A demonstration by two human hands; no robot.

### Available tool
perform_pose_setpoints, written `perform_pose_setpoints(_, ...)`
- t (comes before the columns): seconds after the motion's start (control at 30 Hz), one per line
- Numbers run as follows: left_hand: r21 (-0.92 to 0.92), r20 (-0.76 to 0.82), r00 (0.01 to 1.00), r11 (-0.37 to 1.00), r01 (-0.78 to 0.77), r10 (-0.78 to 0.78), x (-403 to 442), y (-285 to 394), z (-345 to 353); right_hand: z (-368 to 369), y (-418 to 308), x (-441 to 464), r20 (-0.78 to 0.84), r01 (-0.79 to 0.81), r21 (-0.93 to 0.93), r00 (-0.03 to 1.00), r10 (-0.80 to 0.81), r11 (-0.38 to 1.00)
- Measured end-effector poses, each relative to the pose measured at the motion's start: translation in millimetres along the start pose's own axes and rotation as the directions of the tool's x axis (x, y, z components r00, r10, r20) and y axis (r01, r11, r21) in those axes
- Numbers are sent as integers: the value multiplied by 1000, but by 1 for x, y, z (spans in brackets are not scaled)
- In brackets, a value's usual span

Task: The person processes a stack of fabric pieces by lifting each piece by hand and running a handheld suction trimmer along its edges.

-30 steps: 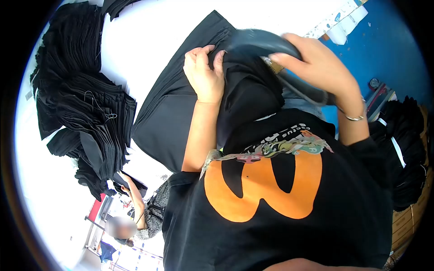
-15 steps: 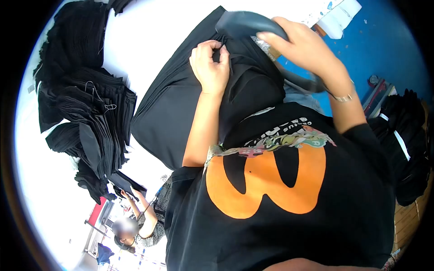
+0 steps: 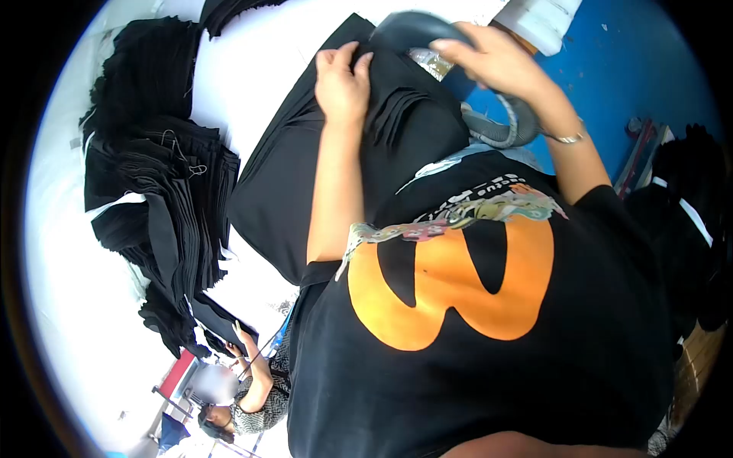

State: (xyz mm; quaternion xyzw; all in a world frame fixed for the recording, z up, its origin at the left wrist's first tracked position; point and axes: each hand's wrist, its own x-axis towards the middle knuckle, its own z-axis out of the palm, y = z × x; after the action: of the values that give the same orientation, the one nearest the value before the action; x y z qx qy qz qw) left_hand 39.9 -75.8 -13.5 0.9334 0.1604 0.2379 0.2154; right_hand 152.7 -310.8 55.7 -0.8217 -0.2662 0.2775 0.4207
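A stack of black fabric pieces [image 3: 294, 172] lies on the white table in front of me, its layered edges fanned near the middle. My left hand [image 3: 341, 84] is on its upper part, fingers bent and tips against the cloth, with the thumb a little apart from the forefinger. My right hand [image 3: 496, 61] is wrapped around a dark curved vacuum hose handle [image 3: 416, 32], whose front end is just over the top edge of the stack, blurred by motion. A grey ribbed hose [image 3: 496, 131] hangs below my right wrist.
Thick piles of black fabric [image 3: 153, 76] stand on the white table [image 3: 252, 84] at left. A co-worker [image 3: 256, 389] reaches toward the lower pile. Tied black bundles [image 3: 672, 229] are at right, beside the blue floor [image 3: 626, 76]. A white package [image 3: 538, 23] is at the top.
My left hand has moved up and slightly left on the fabric, its thumb and fingers a little further apart. The hose handle has shifted slightly up with my right hand.
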Motion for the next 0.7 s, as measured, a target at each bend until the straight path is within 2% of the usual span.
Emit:
perform_pose_setpoints(0.03, 19, -11, 993, 993, 117, -117, -5, 5, 8, 10, 0, 15, 75, 30, -65, 997, -25, 997)
perform_pose_setpoints(0.07, 28, -68, 992, 994, 108, -105, -10, 3, 10, 23, 11, 31, 20, 123, -28, 992, -123, 992)
perform_pose_setpoints(0.13, 48, -129, 988, 995, 90, -83, -6, 6, 12, 22, 17, 45, -39, 175, -29, 984, -176, 984)
perform_pose_setpoints(0.17, 16, -139, 980, 989, 146, -142, -7, 6, 13, 21, 20, 52, -69, 200, -31, 977, -202, 979)
perform_pose_setpoints(0.2, -17, -147, 968, 979, 204, -204, -8, 5, 12, 4, 13, 43, 31, 159, -27, 987, -158, 987)
perform_pose_setpoints(0.23, -9, -145, 969, 979, 203, -202, -7, 1, 14, -9, 13, 38, 130, 119, -32, 985, -114, 992)
perform_pose_setpoints(0.3, -81, -184, 946, 963, 257, -268, -7, 0, 19, -16, 28, 44, 173, 125, -109, 979, -105, 986)
perform_pose_setpoints(0.33, -154, -176, 937, 949, 276, -301, -9, 2, 19, -14, 31, 49, 150, 179, -170, 977, -154, 969)
perform_pose_setpoints(0.37, -106, -212, 953, 974, 198, -217, -8, 3, 18, -9, 31, 52, 132, 227, -222, 971, -202, 948)
perform_pose_setpoints(0.43, -114, -227, 950, 974, 194, -215, -10, 1, 19, 23, 29, 74, -70, 284, -137, 953, -295, 949)
perform_pose_setpoints(0.5, -81, -267, 948, 984, 159, -175, -7, 0, 23, 26, 22, 73, -74, 287, -220, 948, -309, 932)
perform_pose_setpoints(0.53, -55, -283, 949, 990, 128, -139, -10, 2, 22, 16, 17, 65, -63, 284, -210, 951, -303, 935)
perform_pose_setpoints(0.6, -21, -249, 956, 987, 157, -158, -14, 5, 21, -15, 13, 55, 236, 220, -140, 954, -183, 965)
perform_pose_setpoints(0.7, 41, -235, 965, 991, 127, -114, -9, 8, 19, -12, 21, 55, 218, 231, -155, 956, -194, 961)
